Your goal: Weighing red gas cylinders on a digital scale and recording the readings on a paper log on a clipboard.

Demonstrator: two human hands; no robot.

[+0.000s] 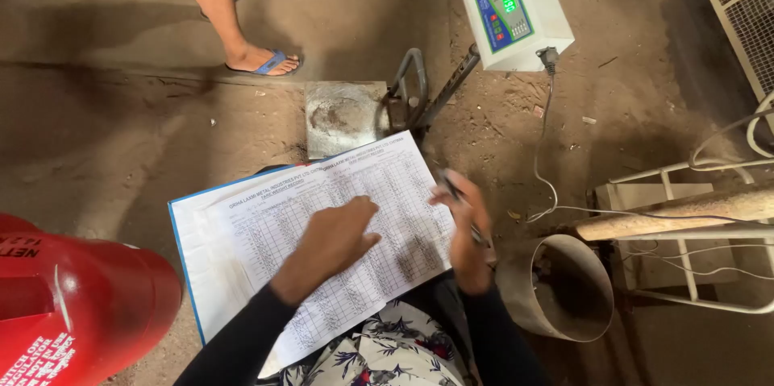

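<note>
Resting flat on the printed tally sheet (339, 225) in the lap, the left hand (339, 233) lies open and pins it, while the right hand (468, 237) closes its grip on a pen (459, 197) at the sheet's right edge, so the logging step looks underway. Beside the knee, a round metal pot (556, 289) sits on the floor, its contents too dark to tell; the weighing scale's platform (343, 116) carries nothing.

Ahead of me a white platform scale display box (516, 7) is glowing with green digits above a square grey metal weighing plate (343, 116). A red plastic drum (76, 305) is sitting at my left. At my right a dull metal pipe (560, 285) is lying beside a white wire frame (685, 245). Another person's foot in a blue flip-flop (262, 60) is standing on the dusty dirt floor (105, 136).
</note>
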